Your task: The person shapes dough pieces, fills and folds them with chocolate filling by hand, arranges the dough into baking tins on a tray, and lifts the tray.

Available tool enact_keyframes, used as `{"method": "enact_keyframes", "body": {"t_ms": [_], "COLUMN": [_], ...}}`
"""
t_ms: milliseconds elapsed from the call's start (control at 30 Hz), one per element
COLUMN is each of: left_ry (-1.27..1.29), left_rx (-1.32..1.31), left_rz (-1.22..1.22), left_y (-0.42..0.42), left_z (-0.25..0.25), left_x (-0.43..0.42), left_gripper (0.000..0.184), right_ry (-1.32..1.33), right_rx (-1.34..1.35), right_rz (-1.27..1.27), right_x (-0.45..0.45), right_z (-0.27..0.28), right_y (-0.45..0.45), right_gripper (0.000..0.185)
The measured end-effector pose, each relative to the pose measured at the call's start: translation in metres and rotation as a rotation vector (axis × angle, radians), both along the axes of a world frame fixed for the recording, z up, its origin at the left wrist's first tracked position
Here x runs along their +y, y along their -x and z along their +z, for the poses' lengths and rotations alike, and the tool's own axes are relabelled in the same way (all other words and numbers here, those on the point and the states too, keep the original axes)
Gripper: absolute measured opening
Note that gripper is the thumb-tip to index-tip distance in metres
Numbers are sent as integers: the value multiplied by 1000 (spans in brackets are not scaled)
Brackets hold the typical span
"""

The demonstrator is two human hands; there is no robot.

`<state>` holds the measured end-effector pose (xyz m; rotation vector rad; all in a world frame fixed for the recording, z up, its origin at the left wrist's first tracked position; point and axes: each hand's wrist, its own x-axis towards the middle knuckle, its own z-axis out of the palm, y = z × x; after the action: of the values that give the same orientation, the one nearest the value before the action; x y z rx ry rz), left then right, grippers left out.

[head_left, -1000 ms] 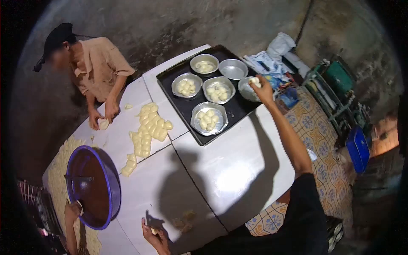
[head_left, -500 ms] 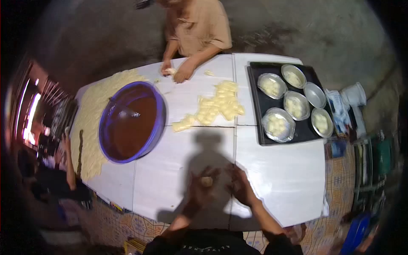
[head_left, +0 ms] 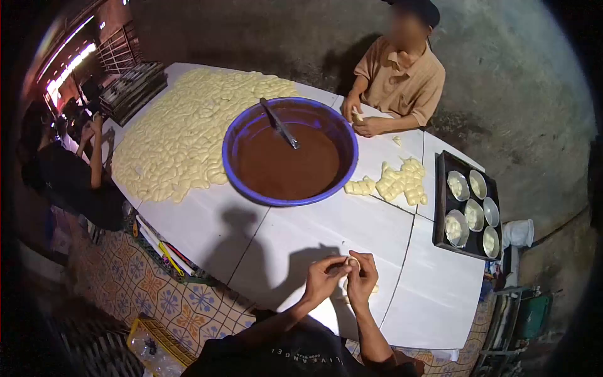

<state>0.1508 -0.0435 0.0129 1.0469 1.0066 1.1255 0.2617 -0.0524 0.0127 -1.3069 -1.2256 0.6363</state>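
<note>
Both my hands meet over the white table [head_left: 314, 232] near its front edge. My left hand [head_left: 323, 276] pinches one side of a small pale dough piece [head_left: 355, 259], and my right hand [head_left: 362, 279] has its fingers closed round the other side. The fingers hide most of the piece. A few small dough bits [head_left: 375, 289] lie on the table by my right hand. Beyond my hands stands a large purple basin [head_left: 286, 202] of brown filling, with a metal utensil [head_left: 279, 122] resting in it.
Dough pieces cover the table's far left [head_left: 182, 132]. A smaller dough cluster [head_left: 402, 182] lies right of the basin. At the right, a black tray [head_left: 441, 213] holds several round tins. One person [head_left: 402, 75] works across the table; another [head_left: 69, 169] is at the left.
The view has swung left. My right hand has come back from the tins on the tray, and my hands, apart half a second ago, have come together on the dough piece.
</note>
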Motion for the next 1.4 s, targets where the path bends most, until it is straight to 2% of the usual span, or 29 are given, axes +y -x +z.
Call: {"method": "enact_keyframes", "body": {"t_ms": [67,133,167,200,267,300,333,400,433,467,533,567,600,633,667,700,733,767,800,867,967,1067,1100,1200,1233,1300,1367,1400], "left_ry": [-179,-107,-111,-2,-72,-264,-83,336,476,612,543,371,248,116,89,62,-142,-126,-212,-35,-74,72,171,-16,-85,-31,-17,-29], "left_rx": [26,146,-67,189,-1,-8,-2,-946,-1096,-995,-1453,-1343,-1299,-1072,-821,-324,265,658,907,1060,1129,878,672,1006,957,1074,1107,1104], "left_rz": [140,-1,13,6,59,7,-128,-323,-356,-230,-482,-549,-678,-642,-525,-134,-77,-24,-21,-606,-620,-324,-238,-278,-292,-494,-496,-464], "left_y": [14,38,43,50,49,52,59,57,57,52,57,60,63,70,78,80,88,86,83,98,96,99,103,101,102,109,110,110], "left_z": [-11,-18,-4,-5,-1,-12,9,-8,-15,-18,-12,12,8,6,2,10,27,47,0,52,48,39,10,58,21,20,7,29], "left_x": [8,13,13,16,19,26,29,32,35,32,45,60,82,109,142,172,201,211,238,240,234,231,245,238,250,258,266,252], "left_gripper": [30,27,22,18,15,14,12,11,18,40,75,106,113,107,87,71,67,71,76,82,86,93,92,94,95,89,87,89], "right_ry": [33,-59,133,83,108,32,3,-14,-9,118,144,287,367,342,314,311,314,331,346,352,405,385,366,380,405,418,424,419], "right_rx": [52,-60,-46,-96,180,-121,-82,3,-43,131,252,487,568,582,590,598,649,658,666,660,697,744,722,727,733,744,773,766], "right_rz": [32,108,109,140,168,143,243,404,419,448,495,543,697,619,547,535,478,443,408,387,333,312,307,319,293,321,315,311], "right_x": [6,11,8,14,26,29,30,31,37,39,52,52,54,54,55,55,54,52,49,47,44,45,46,51,51,50,51,52], "right_z": [0,-1,7,0,13,28,26,16,10,13,-5,-5,-41,-33,-22,-17,-16,-21,-27,-42,-37,-44,-45,-43,-37,-40,-30,-32], "right_y": [13,23,30,31,33,31,31,46,46,48,38,37,20,26,33,33,35,35,36,35,38,38,38,40,44,46,50,49], "right_gripper": [19,22,25,37,51,61,65,69,65,67,86,108,118,117,116,113,110,108,106,92,80,74,71,69,71,70,70,69]}}
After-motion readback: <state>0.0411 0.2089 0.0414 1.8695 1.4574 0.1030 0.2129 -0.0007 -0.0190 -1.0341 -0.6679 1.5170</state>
